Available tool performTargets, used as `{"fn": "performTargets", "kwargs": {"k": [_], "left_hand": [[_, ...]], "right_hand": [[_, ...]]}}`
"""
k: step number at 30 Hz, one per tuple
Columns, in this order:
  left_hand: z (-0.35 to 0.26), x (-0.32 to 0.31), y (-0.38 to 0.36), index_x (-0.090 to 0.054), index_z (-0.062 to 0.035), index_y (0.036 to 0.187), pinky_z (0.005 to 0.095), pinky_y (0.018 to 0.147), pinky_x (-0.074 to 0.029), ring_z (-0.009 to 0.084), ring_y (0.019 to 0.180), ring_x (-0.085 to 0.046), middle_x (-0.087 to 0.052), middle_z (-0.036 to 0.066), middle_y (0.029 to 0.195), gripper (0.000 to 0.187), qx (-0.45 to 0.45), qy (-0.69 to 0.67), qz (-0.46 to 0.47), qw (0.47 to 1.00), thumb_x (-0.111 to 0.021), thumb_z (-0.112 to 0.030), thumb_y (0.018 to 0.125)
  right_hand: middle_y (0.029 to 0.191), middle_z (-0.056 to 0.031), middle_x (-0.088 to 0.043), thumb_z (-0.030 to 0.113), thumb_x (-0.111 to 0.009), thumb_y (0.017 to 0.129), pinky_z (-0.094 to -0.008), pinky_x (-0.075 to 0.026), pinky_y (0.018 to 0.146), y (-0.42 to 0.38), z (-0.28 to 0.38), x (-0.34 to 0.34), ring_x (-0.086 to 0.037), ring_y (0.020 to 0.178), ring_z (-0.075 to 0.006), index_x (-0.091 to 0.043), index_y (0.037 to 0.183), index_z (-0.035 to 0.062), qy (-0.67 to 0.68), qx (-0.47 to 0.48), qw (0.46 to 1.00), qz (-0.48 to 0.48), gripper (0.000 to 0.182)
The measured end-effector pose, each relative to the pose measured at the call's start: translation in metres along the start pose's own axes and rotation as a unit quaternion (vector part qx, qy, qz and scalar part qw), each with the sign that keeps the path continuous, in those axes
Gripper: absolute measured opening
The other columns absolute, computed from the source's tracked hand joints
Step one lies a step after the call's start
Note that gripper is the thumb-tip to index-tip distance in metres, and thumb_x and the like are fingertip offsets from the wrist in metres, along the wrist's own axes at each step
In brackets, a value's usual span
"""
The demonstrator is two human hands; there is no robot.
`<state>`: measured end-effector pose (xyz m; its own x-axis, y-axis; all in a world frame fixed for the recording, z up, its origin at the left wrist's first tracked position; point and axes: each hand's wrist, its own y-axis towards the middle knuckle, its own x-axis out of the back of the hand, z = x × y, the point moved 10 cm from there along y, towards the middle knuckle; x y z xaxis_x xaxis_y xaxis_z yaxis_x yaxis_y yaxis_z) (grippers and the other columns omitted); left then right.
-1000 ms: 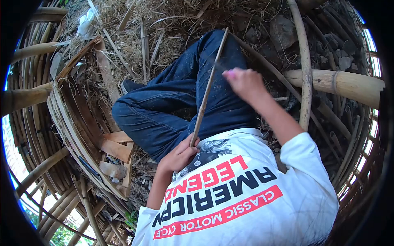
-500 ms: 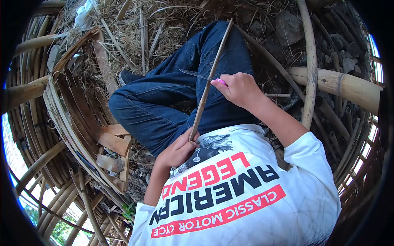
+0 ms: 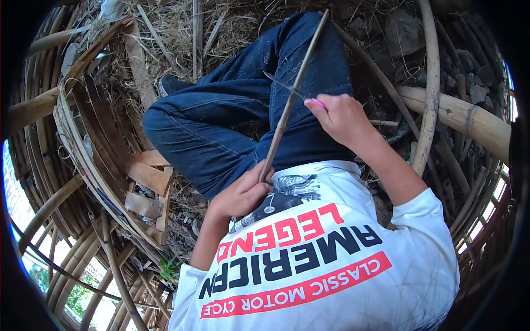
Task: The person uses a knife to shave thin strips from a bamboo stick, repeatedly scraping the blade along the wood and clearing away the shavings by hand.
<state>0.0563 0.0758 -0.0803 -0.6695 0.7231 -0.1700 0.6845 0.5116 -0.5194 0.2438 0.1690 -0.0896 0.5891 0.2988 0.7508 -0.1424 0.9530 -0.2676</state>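
Stick [image 3: 284, 118] slants from your left hand [image 3: 241, 194], closed round its lower end at your waist, up over your jeans [image 3: 204, 128]. Your right hand [image 3: 343, 117], forearm angled inward, clasps a knife [image 3: 284, 84] by its pink handle, the blade crossing the stick. Beyond your jeans lies dry straw [image 3: 237, 36]; a thick bamboo pole [image 3: 448, 108] juts in at right, and bamboo walling [image 3: 52, 211] lines the left.

Pink knife handle [image 3: 321, 103] mostly covered by your right hand [image 3: 345, 118], lower end of the stick [image 3: 286, 111] hidden in your left hand [image 3: 240, 193], your shirt [image 3: 353, 300] cropped by bottom edge
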Motion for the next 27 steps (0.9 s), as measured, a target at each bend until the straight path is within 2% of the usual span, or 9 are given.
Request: {"fn": "performTargets", "kwargs": {"k": [2, 3, 8, 10, 14, 15, 19, 26, 27], "left_hand": [[0.017, -0.004, -0.005, -0.043, -0.0079, 0.098, 0.0202, 0.063, -0.038, 0.0055, 0.072, -0.043, -0.044, 0.0, 0.086, 0.014, 0.129, -0.124, 0.016, 0.984, -0.046, -0.012, 0.085], [0.017, -0.005, -0.009, -0.042, -0.0095, 0.097, 0.0194, 0.053, -0.034, 0.0033, 0.062, -0.041, -0.045, -0.001, 0.082, 0.012, 0.193, -0.172, 0.029, 0.966, -0.047, -0.011, 0.085], [0.026, -0.005, -0.007, -0.04, -0.0084, 0.098, 0.0215, 0.05, -0.034, 0.0052, 0.058, -0.041, -0.043, -0.002, 0.074, 0.014, 0.183, -0.139, 0.028, 0.973, -0.047, -0.008, 0.087], [-0.003, 0.0, 0.003, -0.043, -0.0082, 0.098, 0.0191, 0.057, -0.035, 0.0039, 0.065, -0.043, -0.045, -0.001, 0.083, 0.016, -0.023, 0.064, 0.018, 0.998, -0.05, -0.011, 0.084], [0.025, -0.006, -0.01, -0.043, -0.0054, 0.099, 0.0243, 0.076, -0.039, 0.0087, 0.08, -0.043, -0.042, 0.0, 0.089, 0.018, 0.21, -0.154, 0.032, 0.965, -0.052, -0.008, 0.084], [0.015, -0.005, -0.003, -0.042, -0.0056, 0.097, 0.024, 0.073, -0.039, 0.0088, 0.079, -0.042, -0.042, 0.0, 0.088, 0.015, 0.121, -0.13, 0.015, 0.984, -0.05, -0.007, 0.084], [0.008, -0.006, -0.003, -0.043, -0.0049, 0.098, 0.0233, 0.072, -0.038, 0.0087, 0.08, -0.043, -0.042, 0.0, 0.088, 0.016, 0.075, 0.012, 0.044, 0.996, -0.049, -0.006, 0.084], [0.018, -0.003, -0.003, -0.043, -0.0056, 0.099, 0.0224, 0.07, -0.038, 0.0081, 0.08, -0.043, -0.043, 0.001, 0.087, 0.019, 0.124, -0.102, 0.014, 0.987, -0.051, -0.008, 0.082], [0.011, -0.003, -0.003, -0.042, -0.0054, 0.094, 0.0279, 0.069, -0.038, 0.0117, 0.076, -0.042, -0.043, 0.003, 0.08, 0.014, 0.133, -0.083, 0.013, 0.988, -0.05, -0.005, 0.083]], "right_hand": [[0.066, -0.0218, -0.063, 0.048, -0.05, 0.096, -0.0469, -0.052, 0.059, 0.009, 0.003, -0.004, -0.064, 0.066, -0.0403, -0.067, 0.074, 0.0031, 0.023, 0.006, 1.0, 0.011, 0.052], [0.067, -0.0221, -0.063, 0.047, -0.05, 0.095, -0.0477, -0.052, 0.06, 0.013, 0.005, -0.005, -0.064, 0.067, -0.0412, -0.067, 0.074, 0.0032, 0.034, 0.009, 0.999, 0.008, 0.052], [0.066, -0.0228, -0.061, 0.042, -0.051, 0.096, -0.0466, -0.05, 0.058, 0.002, 0.001, -0.003, -0.061, 0.066, -0.0422, -0.065, 0.074, 0.002, 0.055, 0.007, 0.998, -0.004, 0.048], [0.067, -0.0223, -0.063, 0.046, -0.051, 0.095, -0.0469, -0.053, 0.06, 0.003, 0.0, -0.002, -0.064, 0.067, -0.0411, -0.068, 0.076, 0.0029, 0.047, -0.009, 0.999, 0.001, 0.051], [0.066, -0.022, -0.063, 0.047, -0.052, 0.095, -0.046, -0.053, 0.059, 0.016, 0.01, -0.004, -0.064, 0.066, -0.0409, -0.068, 0.076, 0.0035, 0.022, 0.019, 1.0, 0.004, 0.05], [0.065, -0.0219, -0.063, 0.047, -0.052, 0.095, -0.046, -0.053, 0.059, 0.013, 0.009, -0.003, -0.064, 0.065, -0.0408, -0.067, 0.075, 0.0035, 0.015, 0.018, 1.0, -0.008, 0.05], [0.062, -0.0201, -0.063, 0.049, -0.051, 0.095, -0.0445, -0.053, 0.054, 0.006, 0.003, -0.003, -0.065, 0.062, -0.0381, -0.066, 0.074, 0.0038, -0.016, 0.02, 1.0, -0.012, 0.052], [0.059, -0.0175, -0.06, 0.044, -0.051, 0.097, -0.0426, -0.051, 0.052, 0.021, 0.014, -0.004, -0.063, 0.058, -0.037, -0.062, 0.073, 0.0052, -0.067, 0.057, 0.995, -0.042, 0.047], [0.059, -0.0175, -0.06, 0.044, -0.051, 0.097, -0.0426, -0.051, 0.052, 0.017, 0.013, -0.004, -0.063, 0.058, -0.037, -0.062, 0.073, 0.0052, -0.064, 0.059, 0.995, -0.04, 0.047]]}}
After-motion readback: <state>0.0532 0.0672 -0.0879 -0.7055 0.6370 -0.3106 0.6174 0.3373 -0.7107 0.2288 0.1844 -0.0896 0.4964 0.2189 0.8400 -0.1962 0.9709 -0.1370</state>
